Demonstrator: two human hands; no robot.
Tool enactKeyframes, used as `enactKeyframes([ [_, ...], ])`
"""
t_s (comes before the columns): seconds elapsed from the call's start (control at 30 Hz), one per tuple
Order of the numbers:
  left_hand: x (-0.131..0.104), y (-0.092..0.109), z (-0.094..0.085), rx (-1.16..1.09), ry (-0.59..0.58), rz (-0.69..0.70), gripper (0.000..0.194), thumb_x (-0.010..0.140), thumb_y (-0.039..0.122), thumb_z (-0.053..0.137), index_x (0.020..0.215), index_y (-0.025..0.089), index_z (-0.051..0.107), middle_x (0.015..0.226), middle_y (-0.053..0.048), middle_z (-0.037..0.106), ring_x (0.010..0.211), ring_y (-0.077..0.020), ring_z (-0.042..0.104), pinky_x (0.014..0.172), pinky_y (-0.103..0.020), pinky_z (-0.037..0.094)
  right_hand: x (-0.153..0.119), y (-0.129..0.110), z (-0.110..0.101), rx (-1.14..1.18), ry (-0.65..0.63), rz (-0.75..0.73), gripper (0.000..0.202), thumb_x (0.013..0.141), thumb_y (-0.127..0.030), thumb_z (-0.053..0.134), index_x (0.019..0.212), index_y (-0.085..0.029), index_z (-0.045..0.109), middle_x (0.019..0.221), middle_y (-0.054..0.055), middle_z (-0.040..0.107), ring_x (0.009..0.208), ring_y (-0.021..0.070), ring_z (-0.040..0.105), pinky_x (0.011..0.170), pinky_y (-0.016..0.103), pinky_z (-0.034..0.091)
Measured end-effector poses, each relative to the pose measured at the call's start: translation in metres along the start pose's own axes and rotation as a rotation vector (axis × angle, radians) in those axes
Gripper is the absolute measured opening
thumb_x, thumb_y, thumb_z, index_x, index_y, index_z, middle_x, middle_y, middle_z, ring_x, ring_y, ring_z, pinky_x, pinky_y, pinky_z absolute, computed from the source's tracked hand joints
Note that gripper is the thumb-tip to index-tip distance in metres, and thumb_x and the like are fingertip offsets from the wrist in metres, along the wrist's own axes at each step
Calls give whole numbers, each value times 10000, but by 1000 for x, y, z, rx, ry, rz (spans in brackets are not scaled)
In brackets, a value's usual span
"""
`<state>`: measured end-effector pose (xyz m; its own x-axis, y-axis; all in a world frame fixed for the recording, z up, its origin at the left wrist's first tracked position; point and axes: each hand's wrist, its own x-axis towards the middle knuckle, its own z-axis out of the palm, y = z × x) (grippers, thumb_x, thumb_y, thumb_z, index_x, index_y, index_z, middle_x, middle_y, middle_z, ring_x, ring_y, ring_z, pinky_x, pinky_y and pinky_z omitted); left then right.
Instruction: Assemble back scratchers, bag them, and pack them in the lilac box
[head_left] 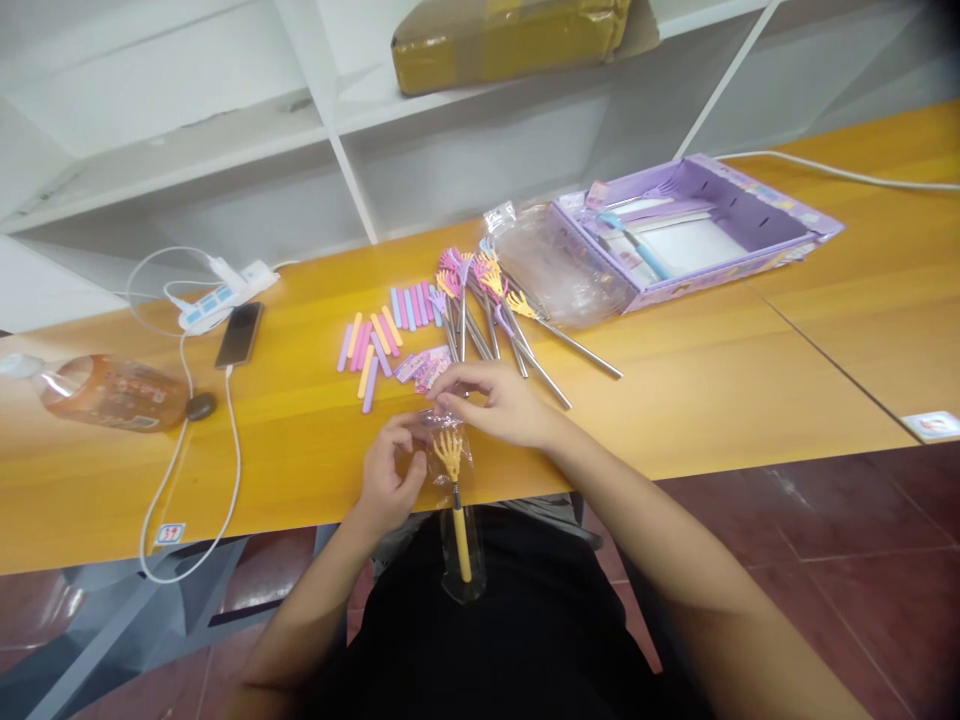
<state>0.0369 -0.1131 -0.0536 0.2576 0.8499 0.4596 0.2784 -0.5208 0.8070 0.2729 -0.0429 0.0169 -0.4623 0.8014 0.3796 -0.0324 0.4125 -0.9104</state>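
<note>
A yellow back scratcher [448, 455] with a hand-shaped head lies inside a clear plastic bag [472, 570], its handle extending past the table's front edge toward my body. My left hand [391, 465] is at the left side of the bag's top end, fingers curled against the plastic. From the right, my right hand [495, 400] pinches the top of the same bag. Just beyond are small printed cards [424, 368], coloured handle sleeves [371, 345] in pink, purple, yellow and blue, and a pile of metal-rod scratchers [487, 300] with coloured hand heads.
A purple box [720, 250] holding more scratchers stands at the back right, beside crumpled clear plastic [555, 260]. To the left are a phone [240, 335], a power strip [229, 295], a white cable [236, 450] and an orange bottle [112, 393]. A shelf carries a taped carton [510, 45].
</note>
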Motion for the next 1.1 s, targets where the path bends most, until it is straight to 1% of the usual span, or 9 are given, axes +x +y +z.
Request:
enactKeyframes([
  [0.17, 0, 0, 2, -24, -11, 11, 337, 1063, 221, 578, 1397, 265, 599, 1316, -129, 679, 1040, -238, 736, 940, -446, 634, 0, 0, 1, -36, -3, -8, 132, 1032, -250, 661, 1021, -207, 785, 968, 33, 830, 900, 171, 782, 853, 320, 613],
  [0.33, 4, 6, 0, 4, -45, -43, 425, 1072, 206, 546, 1491, 258, 595, 1184, -98, 675, 1004, -232, 716, 954, -440, 626, -1, 3, 2, -32, -33, -18, 115, 1041, -251, 669, 1056, -213, 776, 983, 35, 828, 930, 182, 793, 893, 343, 638],
  [0.43, 3, 7, 1, -3, -32, -56, 423, 1068, 216, 554, 1489, 250, 590, 1214, -108, 663, 1015, -237, 711, 964, -449, 631, -2, 6, 3, -40, -19, -36, 186, 1041, -229, 668, 1204, -228, 756, 1143, 62, 807, 1004, 185, 787, 917, 348, 648],
  [0.53, 3, 7, 1, 12, -26, -57, 407, 1068, 248, 567, 1473, 245, 605, 1297, -134, 651, 1040, -246, 712, 971, -457, 639, -2, 9, 3, -82, -7, -35, 332, 1022, -220, 702, 1353, -253, 708, 1337, 97, 738, 1000, 177, 770, 863, 333, 654],
  [0.6, 2, 7, 1, 20, -26, -50, 400, 1071, 255, 567, 1469, 247, 609, 1303, -133, 649, 1042, -244, 713, 971, -453, 640, -2, 10, 3, -121, -36, -35, 296, 1022, -233, 718, 1318, -246, 720, 1284, 91, 759, 993, 185, 765, 830, 325, 642],
  [0.73, 1, 6, 0, 28, -15, -46, 365, 1077, 259, 568, 1438, 250, 622, 1267, -121, 651, 1033, -240, 712, 961, -446, 637, -1, 12, 3, -198, -87, -53, 123, 1026, -235, 727, 1142, -220, 764, 1111, 57, 813, 973, 193, 758, 815, 319, 591],
  [0.87, 0, 4, 0, 26, -3, -55, 300, 1077, 277, 587, 1369, 243, 643, 1225, -110, 663, 1019, -233, 714, 939, -424, 638, -1, 12, 3, -193, -100, -52, 88, 1018, -237, 750, 1100, -218, 777, 1052, 38, 817, 922, 178, 746, 794, 303, 563],
  [0.97, -3, 2, 2, 2, 67, -83, 253, 1078, 294, 627, 1325, 239, 630, 1181, -93, 695, 1002, -212, 743, 924, -384, 639, 0, 11, 3, -151, -120, -43, 93, 1013, -248, 766, 1098, -213, 781, 1059, 41, 822, 936, 174, 753, 801, 294, 566],
  [1.1, -6, 0, 2, 23, 198, -137, 513, 1016, 320, 785, 1474, 265, 562, 1049, -30, 768, 956, -193, 778, 938, -357, 634, -1, 9, 2, -88, -238, -54, 103, 998, -226, 768, 1099, -213, 783, 1059, 42, 822, 937, 172, 749, 807, 297, 579],
])
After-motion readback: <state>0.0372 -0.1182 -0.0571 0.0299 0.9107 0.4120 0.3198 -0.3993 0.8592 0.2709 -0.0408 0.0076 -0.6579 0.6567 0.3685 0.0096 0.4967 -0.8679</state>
